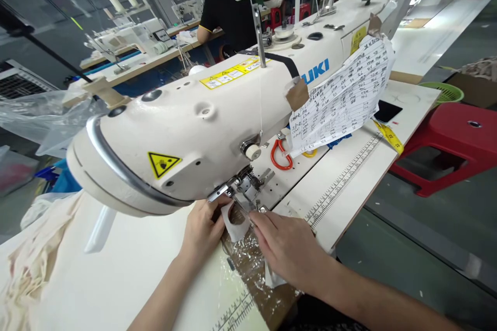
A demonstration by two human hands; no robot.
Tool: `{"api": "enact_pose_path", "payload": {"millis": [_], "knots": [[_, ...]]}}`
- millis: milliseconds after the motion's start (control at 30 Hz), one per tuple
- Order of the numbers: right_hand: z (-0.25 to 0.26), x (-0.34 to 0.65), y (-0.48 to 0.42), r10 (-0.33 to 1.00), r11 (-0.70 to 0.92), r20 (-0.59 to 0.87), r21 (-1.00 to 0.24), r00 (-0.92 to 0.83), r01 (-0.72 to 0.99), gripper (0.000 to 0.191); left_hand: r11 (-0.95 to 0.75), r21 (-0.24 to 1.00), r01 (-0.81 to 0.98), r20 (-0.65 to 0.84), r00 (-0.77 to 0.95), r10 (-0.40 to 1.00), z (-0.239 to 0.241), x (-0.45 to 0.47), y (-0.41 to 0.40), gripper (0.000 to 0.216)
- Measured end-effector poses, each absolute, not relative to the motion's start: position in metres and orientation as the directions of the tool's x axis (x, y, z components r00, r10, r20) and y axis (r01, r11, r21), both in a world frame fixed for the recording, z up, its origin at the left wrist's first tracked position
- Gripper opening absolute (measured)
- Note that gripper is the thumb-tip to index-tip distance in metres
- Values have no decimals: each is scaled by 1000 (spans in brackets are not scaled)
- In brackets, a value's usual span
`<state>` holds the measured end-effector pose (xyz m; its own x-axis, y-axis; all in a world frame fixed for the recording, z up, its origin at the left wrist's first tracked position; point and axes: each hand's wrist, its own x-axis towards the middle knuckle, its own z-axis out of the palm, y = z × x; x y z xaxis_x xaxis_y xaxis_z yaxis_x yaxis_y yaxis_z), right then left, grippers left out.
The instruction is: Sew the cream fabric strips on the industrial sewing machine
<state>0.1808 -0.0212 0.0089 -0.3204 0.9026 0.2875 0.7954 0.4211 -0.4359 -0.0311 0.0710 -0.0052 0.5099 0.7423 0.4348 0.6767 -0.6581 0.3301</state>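
Note:
A white sewing machine fills the middle of the view. My left hand is beside its presser foot, thumb and fingers closed on the edge of a curved white fabric strip. On the other side of the foot, my right hand has its fingers pressed together on the strip's other end, mostly hidden by the hand. A white piece shows below my right hand, over clear plastic film. The machine head hides some of my left fingertips.
Orange-handled scissors lie behind the needle area. A handwritten sheet hangs on the machine. A phone and yellow tape measure lie right, near a red stool. Cream fabric is heaped left. A person sits beyond.

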Motion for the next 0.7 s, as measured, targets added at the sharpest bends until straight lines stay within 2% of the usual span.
{"api": "enact_pose_path", "payload": {"millis": [167,367,433,500,633,700], "knots": [[10,181,-23,904,411,310,-443,-295,797,25,-679,322,660,500,491,714,-4,-31,69,8],[10,176,-19,909,400,285,-400,-302,824,28,-774,113,623,536,618,576,2,-28,64,12],[12,178,-22,918,383,273,-406,-289,830,31,-795,90,600,513,656,554,7,-27,62,13],[16,183,-33,935,344,251,-475,-250,810,31,-810,106,577,479,684,550,14,-27,59,14],[23,202,-81,962,246,111,-752,-251,611,25,-823,122,554,380,740,555,25,-27,47,27],[21,212,-107,976,176,71,-806,-204,566,22,-812,92,576,355,743,567,27,-24,40,30]]}}
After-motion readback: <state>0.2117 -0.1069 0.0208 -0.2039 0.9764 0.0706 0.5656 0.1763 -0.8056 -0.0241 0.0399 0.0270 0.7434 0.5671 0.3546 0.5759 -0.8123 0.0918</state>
